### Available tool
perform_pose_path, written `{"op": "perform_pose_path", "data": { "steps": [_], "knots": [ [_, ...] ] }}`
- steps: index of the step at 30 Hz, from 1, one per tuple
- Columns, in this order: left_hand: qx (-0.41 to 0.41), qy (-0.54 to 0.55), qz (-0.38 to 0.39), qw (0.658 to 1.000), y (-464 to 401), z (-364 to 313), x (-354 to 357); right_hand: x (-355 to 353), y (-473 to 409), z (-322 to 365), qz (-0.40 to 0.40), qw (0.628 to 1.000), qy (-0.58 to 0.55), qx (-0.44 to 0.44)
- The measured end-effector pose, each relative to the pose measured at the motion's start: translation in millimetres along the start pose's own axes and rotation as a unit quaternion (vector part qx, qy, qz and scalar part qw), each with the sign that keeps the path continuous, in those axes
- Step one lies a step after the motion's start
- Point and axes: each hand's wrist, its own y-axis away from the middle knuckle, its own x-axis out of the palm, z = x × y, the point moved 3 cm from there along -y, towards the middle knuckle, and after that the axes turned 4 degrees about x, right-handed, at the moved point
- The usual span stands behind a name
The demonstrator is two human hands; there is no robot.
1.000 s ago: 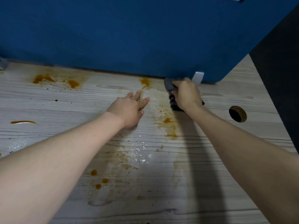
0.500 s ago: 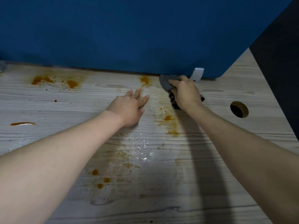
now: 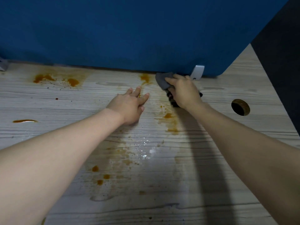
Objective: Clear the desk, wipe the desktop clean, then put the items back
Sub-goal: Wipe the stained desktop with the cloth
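Orange stains (image 3: 43,78) mark the far left of the wooden bench (image 3: 211,200), with more drips (image 3: 99,175) nearer. At centre the left hand (image 3: 129,105) lies flat, fingers straight, palm down on the boards, bracing. To its right the right hand (image 3: 182,91) grips a bunched grey cloth (image 3: 162,80), pressed to the bench at the foot of the blue screen (image 3: 146,30), beside a far stain (image 3: 145,77). A metal bracket (image 3: 197,72) stands just right of the hand; a cable hole (image 3: 240,107) sits well to the right. The cloth looks soft, light and limp, likely damp, best held wadded in the palm so that the fingers can press it flat. Against a second ago, the cloth has pushed farther toward the screen and leftward, while the left hand has stayed planted.
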Motion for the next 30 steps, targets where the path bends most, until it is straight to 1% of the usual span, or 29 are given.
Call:
{"op": "perform_pose_path", "data": {
  "steps": [1,2,4,5,7,8,10,11,13,15,17,19,22,26,28,30],
  "knots": [
    [-0.001,-0.002,-0.001,1.0,0,0,0,-2,3,-9,0.003,1.0,-0.001,-0.004],
    [-0.002,-0.004,-0.001,1.0,0,0,0,-4,7,-16,-0.006,1.0,-0.006,0.011],
    [-0.003,-0.004,-0.002,1.0,0,0,2,-3,15,-19,-0.042,0.997,-0.005,0.06],
    [-0.003,-0.002,-0.002,1.0,0,0,3,-1,17,-13,-0.053,0.995,0.008,0.086],
    [-0.003,0.004,-0.001,1.0,0,-1,3,7,15,10,-0.047,0.992,0.014,0.118],
    [-0.004,0.008,0.0,1.0,0,-1,3,11,11,24,-0.035,0.994,0.007,0.106],
    [-0.007,0.01,0.0,1.0,0,0,2,13,1,45,0.003,0.999,-0.002,0.037],
    [-0.007,0.008,0.002,1.0,0,-1,1,12,-3,48,0.025,1.0,0.001,0.009],
    [-0.007,0.01,0.006,1.0,1,-1,1,8,-5,38,0.065,0.998,0.02,-0.015],
    [-0.011,0.014,0.005,1.0,0,-1,1,4,4,15,0.064,0.997,0.03,-0.001],
    [-0.009,0.016,0.001,1.0,-1,0,2,1,18,-10,0.053,0.997,0.022,0.051],
    [-0.008,0.012,-0.003,1.0,-1,0,3,2,27,-20,0.054,0.996,0.012,0.077],
    [-0.011,0.02,0.001,1.0,-1,-1,4,6,41,-5,0.094,0.992,0.006,0.083],
    [-0.015,0.037,0.006,0.999,-1,-1,3,10,83,11,0.153,0.988,-0.005,0.024],
    [-0.014,0.037,0.009,0.999,-1,-1,2,6,77,-2,0.154,0.988,0.009,0.026],
    [-0.012,0.039,0.011,0.999,-1,-1,2,4,54,-17,0.138,0.988,0.019,0.064]
  ]
}}
